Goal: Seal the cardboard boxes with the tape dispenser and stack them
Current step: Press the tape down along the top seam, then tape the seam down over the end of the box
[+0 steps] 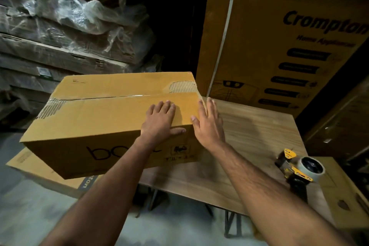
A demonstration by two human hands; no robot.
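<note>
Box point(103, 118), seam already taped, overhangs the table point(259, 126) edge above a lower box point(40, 168). Left hand point(159, 124) presses flat on top; right hand point(207, 126), open, touches the end. Likely next: stack it. Tape dispenser point(299, 168) lies apart.

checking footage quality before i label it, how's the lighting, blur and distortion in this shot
Head view: dim and warm, the corners fall to near black; the wide lens bows the big printed carton; glare streaks the tape seam on the box; hands and tape dispenser are fairly sharp, the wrapped stacks soft.
</note>
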